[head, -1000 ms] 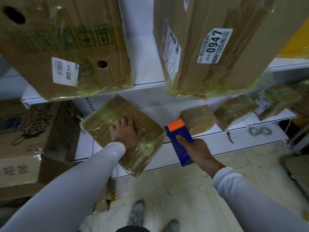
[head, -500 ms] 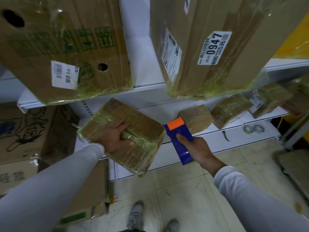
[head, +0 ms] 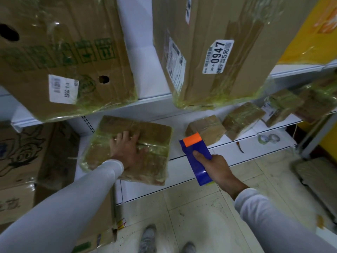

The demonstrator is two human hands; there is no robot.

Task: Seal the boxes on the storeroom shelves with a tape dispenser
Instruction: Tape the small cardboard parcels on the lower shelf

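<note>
Left hand [head: 127, 152] now flat on top of the tape-wrapped flat box [head: 127, 150] at centre left of the frame, fingers spread and straight, pressing rather than gripping. Half a second back, wrapped over the near edge while turning it; box since swung round, now lying squarer to the lower shelf [head: 237, 157], near part overhanging the shelf's front edge. Right hand [head: 217, 167] just right of centre, fingers curled round the blue tape dispenser [head: 198, 159], orange head up and pointing toward the shelf, held clear of the box and barely moved over the last second. Three smaller wrapped boxes [head: 206, 128] in a row further right on the same shelf, two tape rolls [head: 268, 138] beyond them on a lower ledge. Large cartons [head: 218, 52] on the shelf above, filling the upper frame.

Probably a repositioning step just finished: box steadied and presented face-up, dispenser not yet in contact. Next likely a pass of tape across the top, left hand needing to hold firm given the overhang
</note>
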